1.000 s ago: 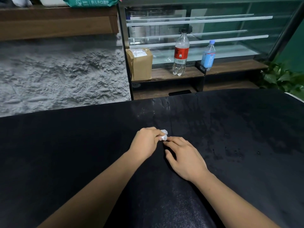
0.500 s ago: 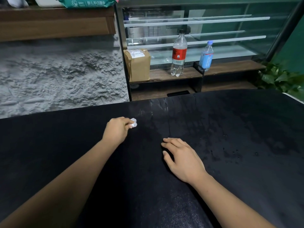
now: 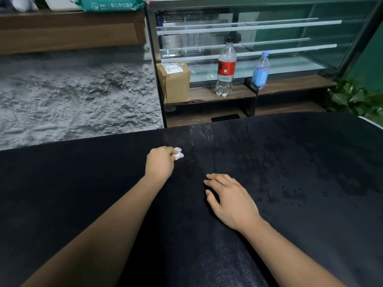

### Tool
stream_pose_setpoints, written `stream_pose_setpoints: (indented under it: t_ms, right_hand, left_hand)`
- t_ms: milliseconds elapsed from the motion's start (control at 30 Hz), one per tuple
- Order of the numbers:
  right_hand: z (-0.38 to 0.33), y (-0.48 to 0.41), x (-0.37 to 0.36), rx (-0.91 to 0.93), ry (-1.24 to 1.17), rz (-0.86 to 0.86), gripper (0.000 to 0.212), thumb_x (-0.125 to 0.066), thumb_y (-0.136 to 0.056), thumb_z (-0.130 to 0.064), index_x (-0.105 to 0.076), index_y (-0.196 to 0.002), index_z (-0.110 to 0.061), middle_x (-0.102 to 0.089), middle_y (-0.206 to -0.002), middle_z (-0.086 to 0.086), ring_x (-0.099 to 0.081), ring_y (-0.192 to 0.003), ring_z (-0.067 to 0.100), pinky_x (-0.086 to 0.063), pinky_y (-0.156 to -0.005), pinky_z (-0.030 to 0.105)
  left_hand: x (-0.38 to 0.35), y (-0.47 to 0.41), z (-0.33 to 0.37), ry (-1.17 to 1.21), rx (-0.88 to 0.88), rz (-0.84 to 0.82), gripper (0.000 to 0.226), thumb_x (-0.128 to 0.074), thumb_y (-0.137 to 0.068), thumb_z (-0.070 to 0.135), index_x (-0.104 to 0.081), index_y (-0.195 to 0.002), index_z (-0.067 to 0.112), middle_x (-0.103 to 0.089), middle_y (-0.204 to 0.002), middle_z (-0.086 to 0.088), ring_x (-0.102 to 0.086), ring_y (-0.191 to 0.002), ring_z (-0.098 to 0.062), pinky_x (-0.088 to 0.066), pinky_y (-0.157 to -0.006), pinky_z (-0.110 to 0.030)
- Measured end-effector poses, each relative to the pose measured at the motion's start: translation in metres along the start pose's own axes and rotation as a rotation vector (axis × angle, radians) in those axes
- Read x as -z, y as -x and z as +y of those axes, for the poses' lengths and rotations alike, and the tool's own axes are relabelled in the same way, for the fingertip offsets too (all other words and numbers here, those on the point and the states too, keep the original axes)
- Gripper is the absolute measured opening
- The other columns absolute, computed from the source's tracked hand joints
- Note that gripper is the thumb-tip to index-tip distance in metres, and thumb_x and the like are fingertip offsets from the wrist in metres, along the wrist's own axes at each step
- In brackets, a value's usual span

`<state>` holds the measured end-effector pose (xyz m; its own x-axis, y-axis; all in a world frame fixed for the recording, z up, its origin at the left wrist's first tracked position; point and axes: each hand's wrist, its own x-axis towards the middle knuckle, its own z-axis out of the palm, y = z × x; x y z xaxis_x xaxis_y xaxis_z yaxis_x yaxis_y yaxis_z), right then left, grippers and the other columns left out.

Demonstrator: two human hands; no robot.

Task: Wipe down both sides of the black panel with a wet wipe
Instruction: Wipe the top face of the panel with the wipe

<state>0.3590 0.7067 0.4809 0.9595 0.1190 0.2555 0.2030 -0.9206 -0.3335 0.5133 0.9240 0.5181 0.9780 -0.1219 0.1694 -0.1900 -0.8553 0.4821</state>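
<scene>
The large black panel (image 3: 300, 162) fills the lower half of the view, lying flat, with wet streaks and droplets on its far middle and right. My left hand (image 3: 160, 163) grips a small crumpled white wet wipe (image 3: 178, 153) and presses it onto the panel close to the far edge. My right hand (image 3: 230, 198) rests flat on the panel to the right and nearer to me, fingers spread and relaxed, holding nothing.
Beyond the panel's far edge stands a glass display case with a wooden shelf (image 3: 290, 84) carrying a cardboard box (image 3: 175, 81), a red-label bottle (image 3: 226, 67) and a blue bottle (image 3: 261, 70). A green wipes pack (image 3: 109, 4) lies on the upper-left ledge. A plant (image 3: 356, 98) sits at right.
My left hand with the wipe swept left and away from the right hand, then came partway back to the right. My right hand has stayed pressed on the panel.
</scene>
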Motion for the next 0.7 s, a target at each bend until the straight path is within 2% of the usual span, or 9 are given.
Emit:
stream_pose_setpoints:
  t_ms: [100,200,367,567,700]
  right_hand:
    - [0.000,0.000,0.000,-0.002,-0.001,0.002,0.046,-0.038,-0.106,-0.047,-0.063,-0.140,-0.031,-0.053,-0.148,-0.021,-0.040,-0.140,-0.001,-0.032,-0.117,0.021]
    - [0.000,0.000,0.000,-0.004,-0.001,0.005,0.046,-0.038,-0.106,-0.047,-0.064,-0.140,-0.031,-0.053,-0.148,-0.020,-0.041,-0.140,-0.001,-0.033,-0.117,0.021]
    - [0.000,-0.001,-0.001,0.002,0.006,0.007,0.045,-0.037,-0.106,-0.046,-0.063,-0.140,-0.031,-0.053,-0.148,-0.019,-0.042,-0.139,0.001,-0.036,-0.117,0.024]
    - [0.000,-0.001,0.000,0.016,-0.007,0.024,0.034,-0.040,-0.104,-0.041,-0.065,-0.125,-0.032,-0.054,-0.133,-0.021,-0.050,-0.120,0.003,-0.043,-0.105,0.026]
    - [0.001,-0.002,0.000,0.011,-0.025,0.018,0.032,-0.040,-0.103,-0.041,-0.064,-0.123,-0.032,-0.052,-0.133,-0.022,-0.051,-0.118,0.006,-0.046,-0.101,0.028]
  left_hand:
    - [-0.010,0.004,0.018,0.007,-0.054,-0.011,0.021,-0.064,-0.102,0.017,-0.081,-0.107,0.028,-0.074,-0.113,0.002,-0.071,-0.101,-0.024,-0.054,-0.089,-0.033]
    - [-0.021,0.009,0.036,0.001,-0.112,-0.046,0.022,-0.064,-0.103,0.019,-0.080,-0.112,0.032,-0.074,-0.114,0.004,-0.069,-0.104,-0.022,-0.054,-0.091,-0.033]
    - [-0.036,0.021,0.061,0.055,-0.207,-0.085,0.019,-0.064,-0.104,0.022,-0.079,-0.110,0.033,-0.072,-0.108,0.007,-0.069,-0.095,-0.018,-0.052,-0.087,-0.029]
    - [-0.049,0.032,0.084,0.123,-0.254,-0.175,0.023,-0.062,-0.105,0.020,-0.080,-0.118,0.026,-0.072,-0.115,0.005,-0.068,-0.105,-0.018,-0.050,-0.098,-0.030]
    - [-0.046,0.030,0.085,0.097,-0.297,-0.231,0.026,-0.061,-0.105,0.015,-0.078,-0.122,0.024,-0.072,-0.119,0.004,-0.066,-0.111,-0.020,-0.049,-0.101,-0.033]
